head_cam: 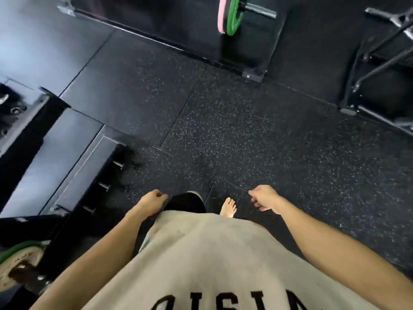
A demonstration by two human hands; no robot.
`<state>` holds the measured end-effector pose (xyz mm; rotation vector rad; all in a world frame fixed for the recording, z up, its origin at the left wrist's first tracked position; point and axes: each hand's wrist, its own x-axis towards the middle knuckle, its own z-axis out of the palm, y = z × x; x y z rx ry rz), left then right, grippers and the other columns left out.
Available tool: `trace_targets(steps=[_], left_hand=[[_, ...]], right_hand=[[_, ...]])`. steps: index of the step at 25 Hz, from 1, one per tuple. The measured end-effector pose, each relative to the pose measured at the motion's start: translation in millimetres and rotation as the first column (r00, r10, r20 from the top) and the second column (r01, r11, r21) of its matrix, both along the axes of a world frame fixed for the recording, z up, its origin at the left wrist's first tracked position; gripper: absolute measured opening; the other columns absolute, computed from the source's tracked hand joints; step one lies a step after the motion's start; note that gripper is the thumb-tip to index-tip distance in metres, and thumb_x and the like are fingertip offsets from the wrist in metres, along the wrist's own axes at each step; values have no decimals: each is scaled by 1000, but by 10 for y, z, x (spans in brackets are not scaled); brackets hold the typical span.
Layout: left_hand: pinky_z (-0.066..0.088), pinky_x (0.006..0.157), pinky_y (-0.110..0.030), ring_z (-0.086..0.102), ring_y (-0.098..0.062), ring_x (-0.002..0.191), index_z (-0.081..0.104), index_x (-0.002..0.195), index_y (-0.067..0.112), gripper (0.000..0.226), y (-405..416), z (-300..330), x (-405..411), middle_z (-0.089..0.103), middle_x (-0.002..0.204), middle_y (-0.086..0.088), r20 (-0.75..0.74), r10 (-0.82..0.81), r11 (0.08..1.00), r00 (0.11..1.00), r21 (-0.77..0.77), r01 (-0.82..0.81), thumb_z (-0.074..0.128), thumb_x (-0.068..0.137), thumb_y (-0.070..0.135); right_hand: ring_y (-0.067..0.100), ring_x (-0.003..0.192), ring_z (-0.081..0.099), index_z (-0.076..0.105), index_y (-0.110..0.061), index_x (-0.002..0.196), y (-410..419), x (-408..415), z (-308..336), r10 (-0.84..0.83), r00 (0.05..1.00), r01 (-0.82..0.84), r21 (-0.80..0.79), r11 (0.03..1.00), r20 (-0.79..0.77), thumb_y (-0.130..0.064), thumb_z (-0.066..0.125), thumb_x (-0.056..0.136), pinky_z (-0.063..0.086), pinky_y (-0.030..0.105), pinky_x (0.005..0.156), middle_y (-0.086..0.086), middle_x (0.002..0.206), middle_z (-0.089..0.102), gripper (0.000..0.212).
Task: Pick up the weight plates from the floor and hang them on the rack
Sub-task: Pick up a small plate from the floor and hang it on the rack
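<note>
Head view: both hands, left hand (154, 201) and right hand (263, 199), hang loosely curled and empty, well short of the green plate (232, 16), presumably walking to fetch it

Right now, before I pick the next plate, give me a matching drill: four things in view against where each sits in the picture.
Things:
1. green and pink plates on the barbell
2. green-rimmed plate
3. left hand
4. bare foot

Places:
A. bottom left corner
B. top centre
C. between the two hands, on the speckled floor
D. beside the black shorts, fingers loosely curled, holding nothing

Pairs: 1-B, 2-A, 3-D, 4-C
</note>
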<state>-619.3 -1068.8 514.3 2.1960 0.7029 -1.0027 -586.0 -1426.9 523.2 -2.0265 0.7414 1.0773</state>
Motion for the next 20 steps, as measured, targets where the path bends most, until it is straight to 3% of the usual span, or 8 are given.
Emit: trace_targets(steps=[3, 7, 11, 16, 20], left_hand=[[53, 78, -35, 61, -26, 86, 60, 108, 14, 27, 64, -93, 348, 63, 101, -9, -28, 170, 985, 985, -9, -171, 51, 98, 38], [50, 70, -31, 59, -25, 81, 60, 104, 9, 27, 305, -409, 970, 61, 96, -10, -131, 320, 941, 938, -74, -331, 52, 98, 35], [50, 91, -33, 60, -27, 108, 61, 116, 9, 31, 837, -495, 1881, 63, 120, -8, -130, 333, 933, 934, -96, -347, 54, 98, 33], [44, 66, -29, 57, -26, 79, 57, 113, 8, 31, 1790, -259, 3160, 64, 103, -15, -49, 416, 905, 908, -77, -419, 50, 98, 34], [40, 62, -29, 55, -25, 76, 56, 114, 5, 32, 2445, -223, 3891, 60, 93, -13, -29, 537, 837, 843, -104, -537, 51, 98, 32]], right_hand=[[19, 78, 59, 60, -15, 96, 164, 853, 11, 160, 987, -160, 10, 987, 7, -28, 54, 99, 50, 32, 68, 5, 90, 64, 15], [18, 80, 60, 60, -16, 96, 677, 2074, -107, 345, 938, -345, 23, 938, 0, -30, 54, 99, 49, 29, 63, 4, 92, 65, 16], [18, 79, 58, 59, -14, 97, 1315, 3223, -45, 435, 900, -435, -2, 901, -12, -29, 53, 99, 46, 27, 59, 3, 87, 63, 16], [14, 67, 52, 62, -14, 93, 2407, 4689, 0, 559, 829, -555, -80, 828, 38, -27, 58, 97, 43, 28, 59, 4, 85, 65, 14], [15, 73, 56, 61, -18, 87, 3397, 5579, -32, 661, 749, -659, -58, 750, 36, -28, 59, 96, 46, 30, 68, 3, 84, 66, 14]])
